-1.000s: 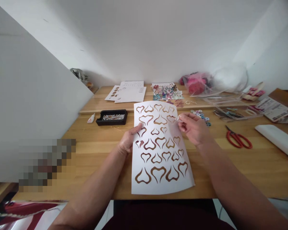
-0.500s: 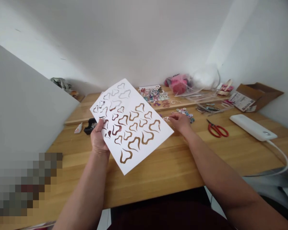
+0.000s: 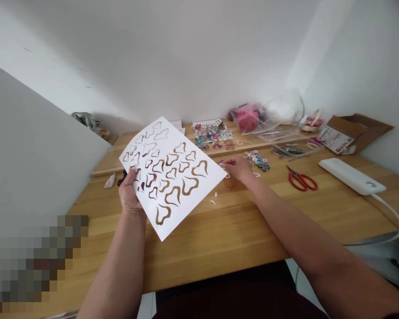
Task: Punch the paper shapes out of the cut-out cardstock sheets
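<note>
My left hand (image 3: 130,192) grips the left edge of a white sheet (image 3: 168,175) full of heart-shaped cut-outs and holds it lifted and tilted above the wooden table (image 3: 239,226). My right hand (image 3: 238,169) rests low on the table just right of the sheet, fingers pinched together on a small white paper piece. A few small white paper scraps (image 3: 214,198) lie on the wood below the sheet's right corner. Several small coloured rings (image 3: 258,159) sit just beyond my right hand.
Red scissors (image 3: 301,179) lie to the right, a white power bank (image 3: 350,176) with cable beyond them. A cardboard box (image 3: 355,129), clear trays, a pink bag (image 3: 248,117), coloured cut-outs (image 3: 211,131) and a small glue tube (image 3: 109,180) stand around. A grey panel closes the left side.
My left hand lifted the sheet off the table and swung it left and tilted. My right hand moved off it down to the table; paper scraps now lie there. My view turned right.
</note>
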Demonstrator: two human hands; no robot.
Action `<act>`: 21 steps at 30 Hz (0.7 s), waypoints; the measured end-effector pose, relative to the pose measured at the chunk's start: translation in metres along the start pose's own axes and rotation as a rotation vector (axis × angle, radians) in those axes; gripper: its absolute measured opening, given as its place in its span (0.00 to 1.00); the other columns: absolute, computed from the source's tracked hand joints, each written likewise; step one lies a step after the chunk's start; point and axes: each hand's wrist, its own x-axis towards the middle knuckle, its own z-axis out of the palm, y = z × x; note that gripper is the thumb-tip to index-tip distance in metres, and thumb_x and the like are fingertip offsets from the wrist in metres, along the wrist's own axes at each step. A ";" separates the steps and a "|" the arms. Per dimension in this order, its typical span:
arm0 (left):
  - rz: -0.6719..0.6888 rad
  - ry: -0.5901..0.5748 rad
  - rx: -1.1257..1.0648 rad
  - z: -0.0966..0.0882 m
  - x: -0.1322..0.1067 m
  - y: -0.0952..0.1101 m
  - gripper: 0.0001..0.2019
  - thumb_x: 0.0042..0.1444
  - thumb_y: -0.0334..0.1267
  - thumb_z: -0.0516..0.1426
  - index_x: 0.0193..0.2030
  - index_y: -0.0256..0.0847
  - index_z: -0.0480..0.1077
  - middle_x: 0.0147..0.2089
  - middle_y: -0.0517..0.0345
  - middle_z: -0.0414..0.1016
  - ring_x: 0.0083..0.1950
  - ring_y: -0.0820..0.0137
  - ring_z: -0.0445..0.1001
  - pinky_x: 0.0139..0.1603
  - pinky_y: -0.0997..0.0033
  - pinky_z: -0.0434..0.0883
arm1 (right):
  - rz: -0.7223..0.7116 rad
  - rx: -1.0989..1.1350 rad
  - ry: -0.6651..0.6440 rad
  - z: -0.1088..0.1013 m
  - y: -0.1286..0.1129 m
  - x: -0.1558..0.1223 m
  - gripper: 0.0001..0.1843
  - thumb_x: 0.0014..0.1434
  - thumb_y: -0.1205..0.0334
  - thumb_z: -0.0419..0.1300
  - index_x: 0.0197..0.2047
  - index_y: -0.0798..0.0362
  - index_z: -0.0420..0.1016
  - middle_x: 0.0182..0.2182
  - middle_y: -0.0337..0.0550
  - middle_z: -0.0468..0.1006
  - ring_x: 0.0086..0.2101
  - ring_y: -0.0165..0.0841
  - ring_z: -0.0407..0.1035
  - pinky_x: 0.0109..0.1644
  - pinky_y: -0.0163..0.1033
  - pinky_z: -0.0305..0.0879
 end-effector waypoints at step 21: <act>-0.495 -0.219 0.026 0.013 -0.017 -0.024 0.32 0.63 0.49 0.54 0.66 0.28 0.61 0.52 0.35 0.79 0.56 0.43 0.76 0.60 0.40 0.69 | 0.183 0.925 -0.573 -0.016 -0.066 -0.052 0.22 0.50 0.47 0.72 0.44 0.49 0.78 0.39 0.48 0.83 0.40 0.46 0.78 0.45 0.53 0.74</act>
